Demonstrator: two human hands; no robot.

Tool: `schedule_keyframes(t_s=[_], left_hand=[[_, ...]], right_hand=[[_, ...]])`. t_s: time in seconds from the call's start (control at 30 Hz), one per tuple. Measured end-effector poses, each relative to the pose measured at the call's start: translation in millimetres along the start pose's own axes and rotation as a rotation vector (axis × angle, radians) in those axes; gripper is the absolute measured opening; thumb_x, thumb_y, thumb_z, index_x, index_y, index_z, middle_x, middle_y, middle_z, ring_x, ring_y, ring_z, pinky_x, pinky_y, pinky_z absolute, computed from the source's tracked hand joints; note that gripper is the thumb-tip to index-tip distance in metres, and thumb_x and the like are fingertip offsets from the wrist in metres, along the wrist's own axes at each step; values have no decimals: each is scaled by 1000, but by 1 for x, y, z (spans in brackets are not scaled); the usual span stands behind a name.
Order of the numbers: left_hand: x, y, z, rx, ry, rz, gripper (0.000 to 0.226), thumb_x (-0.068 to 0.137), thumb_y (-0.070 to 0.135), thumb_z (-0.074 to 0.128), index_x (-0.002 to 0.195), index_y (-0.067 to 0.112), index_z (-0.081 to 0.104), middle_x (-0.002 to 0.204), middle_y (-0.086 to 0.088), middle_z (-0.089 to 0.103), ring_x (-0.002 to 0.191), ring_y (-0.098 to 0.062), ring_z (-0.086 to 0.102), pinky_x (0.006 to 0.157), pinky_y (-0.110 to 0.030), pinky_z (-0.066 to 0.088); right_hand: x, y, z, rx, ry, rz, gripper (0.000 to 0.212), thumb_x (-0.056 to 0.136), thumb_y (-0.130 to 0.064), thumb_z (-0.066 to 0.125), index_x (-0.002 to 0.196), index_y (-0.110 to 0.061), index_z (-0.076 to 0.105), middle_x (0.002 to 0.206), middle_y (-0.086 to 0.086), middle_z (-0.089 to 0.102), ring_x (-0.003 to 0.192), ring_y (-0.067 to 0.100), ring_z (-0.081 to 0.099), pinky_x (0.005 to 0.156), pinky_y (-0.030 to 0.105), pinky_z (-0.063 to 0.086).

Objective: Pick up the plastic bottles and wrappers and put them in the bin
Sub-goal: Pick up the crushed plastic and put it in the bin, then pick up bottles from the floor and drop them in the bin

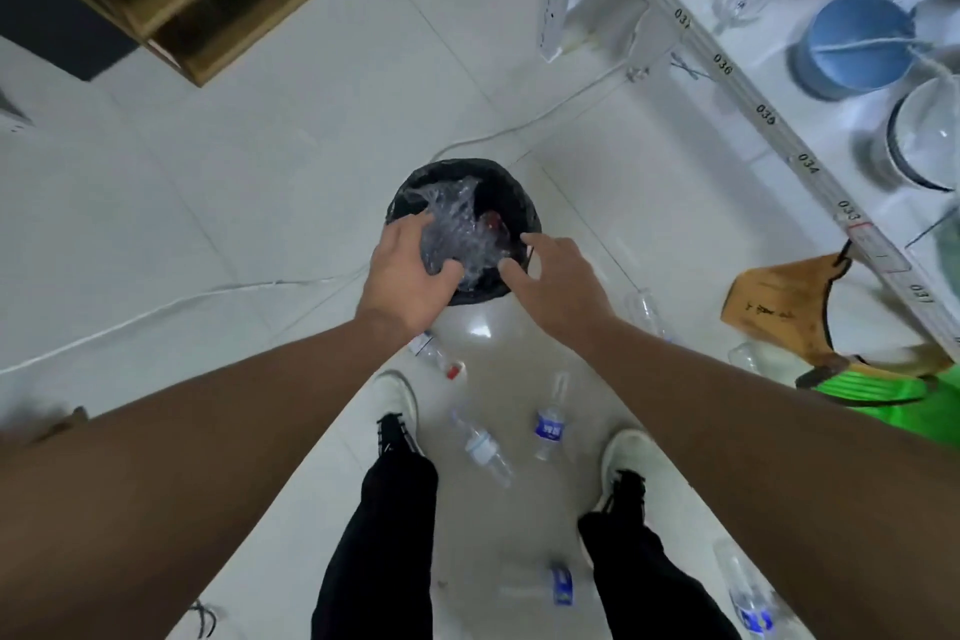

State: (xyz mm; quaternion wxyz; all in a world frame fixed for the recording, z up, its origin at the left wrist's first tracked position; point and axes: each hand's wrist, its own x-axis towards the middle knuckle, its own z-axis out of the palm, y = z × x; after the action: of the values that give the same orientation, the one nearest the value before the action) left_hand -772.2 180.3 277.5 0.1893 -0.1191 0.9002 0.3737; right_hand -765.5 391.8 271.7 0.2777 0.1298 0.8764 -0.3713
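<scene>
- We press our left hand (410, 270) onto clear wrappers (452, 229) in the bin (524, 211), packing them down.
- Right hand (558, 283) hovers beside the bin, grip spread, empty.
- Bottles (549, 424) lie behind the bin.

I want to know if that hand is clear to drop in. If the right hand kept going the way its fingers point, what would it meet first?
Most likely the crumpled clear plastic filling the bin: the right hand points at it from the rim. Depth is uncertain.
</scene>
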Motion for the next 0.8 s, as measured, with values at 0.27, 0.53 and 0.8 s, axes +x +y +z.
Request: schedule_keyframes(t_s=[0.27,0.53,0.8], left_hand=[[-126,7,20,15,85,-147,78,82,54,58,154,31,44,158,7,40,146,-18,41,117,-33,35],[-216,-21,52,-27,97,-263,78,84,52,67,155,29,44,159,3,41,146,-21,42,110,-28,31],[-267,-93,77,-69,33,-330,84,90,56,72,161,30,37,164,3,33,150,-23,36,114,-32,32]], right_hand=[[-93,65,-33,-46,-91,28,86,79,-77,51,155,-36,47,154,0,45,138,28,51,113,48,44],[-151,119,-33,-75,-100,111,89,76,-79,60,154,-40,45,150,-2,46,131,22,57,107,41,47],[-200,148,39,-94,-97,276,96,79,-75,71,160,-33,40,152,6,43,135,27,54,103,38,46]])
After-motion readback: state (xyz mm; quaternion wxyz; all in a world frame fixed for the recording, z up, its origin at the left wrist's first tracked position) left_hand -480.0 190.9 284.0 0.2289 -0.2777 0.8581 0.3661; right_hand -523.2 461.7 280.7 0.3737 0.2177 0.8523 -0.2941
